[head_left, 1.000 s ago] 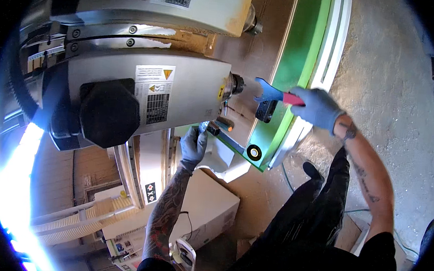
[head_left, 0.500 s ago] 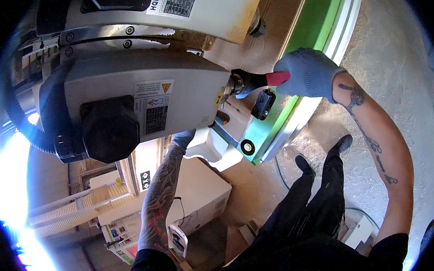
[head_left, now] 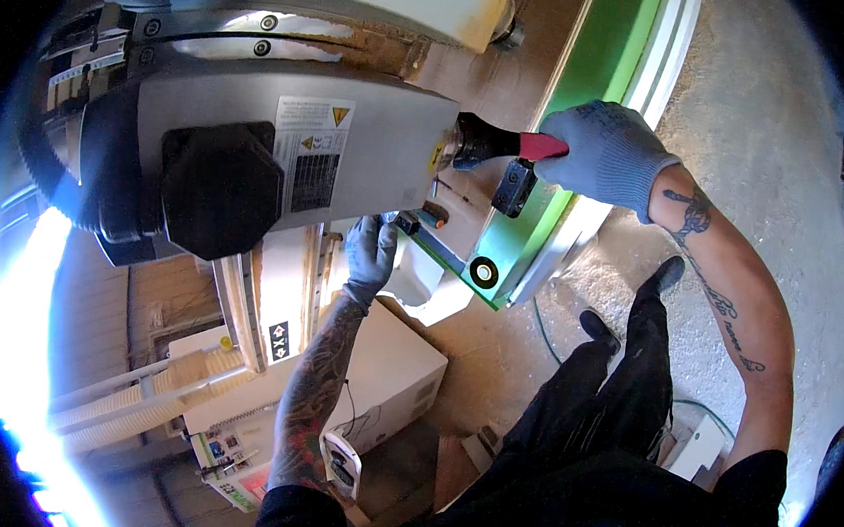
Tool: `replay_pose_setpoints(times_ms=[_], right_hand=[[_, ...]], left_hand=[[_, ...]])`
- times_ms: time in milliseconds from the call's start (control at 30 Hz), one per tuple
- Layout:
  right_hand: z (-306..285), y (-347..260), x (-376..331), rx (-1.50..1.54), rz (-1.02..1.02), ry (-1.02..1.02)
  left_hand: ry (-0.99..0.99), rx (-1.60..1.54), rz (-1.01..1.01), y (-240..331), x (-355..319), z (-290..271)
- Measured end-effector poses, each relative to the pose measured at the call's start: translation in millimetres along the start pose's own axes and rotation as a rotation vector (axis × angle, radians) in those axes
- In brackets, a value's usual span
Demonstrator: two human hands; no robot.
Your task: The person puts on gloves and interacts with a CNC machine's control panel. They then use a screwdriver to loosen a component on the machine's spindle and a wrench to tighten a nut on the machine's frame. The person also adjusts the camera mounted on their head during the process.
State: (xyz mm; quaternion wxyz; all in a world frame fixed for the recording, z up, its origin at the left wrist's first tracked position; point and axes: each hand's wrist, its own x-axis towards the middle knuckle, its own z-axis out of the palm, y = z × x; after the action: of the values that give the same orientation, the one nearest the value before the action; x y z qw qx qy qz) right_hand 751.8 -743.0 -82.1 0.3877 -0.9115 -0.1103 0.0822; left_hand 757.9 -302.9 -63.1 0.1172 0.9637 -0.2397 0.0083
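Red-handled tool in right hand grip at grey machine head; concrete floor, dusty.

I have a single view, from the left of two fisheye cameras on the person's head, looking steeply down past the chest toward the concrete floor. It sits close to the work: the grey machine head fills the upper left, and both forearms rise from the lower edge, the left hand near centre and the right hand upper right. Straight edges bow toward the dark rim.
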Motion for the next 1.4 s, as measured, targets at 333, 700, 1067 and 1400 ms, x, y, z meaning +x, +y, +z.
replay_pose_setpoints(times_ms=[333, 700, 1067, 1400], right_hand=[[119.2, -40.6, -44.8, 0.979, -0.003, 0.038], [293.3, -171.5, 71.1, 2.316, -0.044, 0.257], [322.4, -137.8, 79.8, 1.715, 0.062, 0.164], [290.2, -56.7, -26.9, 0.791, 0.255, -0.159]], left_hand=[[0.001, 0.025, -0.150, 38.5, -38.9, 9.9], [0.301, -0.385, -0.140, 91.6, -77.0, 34.7], [0.313, -0.265, 0.049, 57.5, -62.8, 34.2], [0.005, -0.053, 0.017, -32.7, 1.1, 15.0]])
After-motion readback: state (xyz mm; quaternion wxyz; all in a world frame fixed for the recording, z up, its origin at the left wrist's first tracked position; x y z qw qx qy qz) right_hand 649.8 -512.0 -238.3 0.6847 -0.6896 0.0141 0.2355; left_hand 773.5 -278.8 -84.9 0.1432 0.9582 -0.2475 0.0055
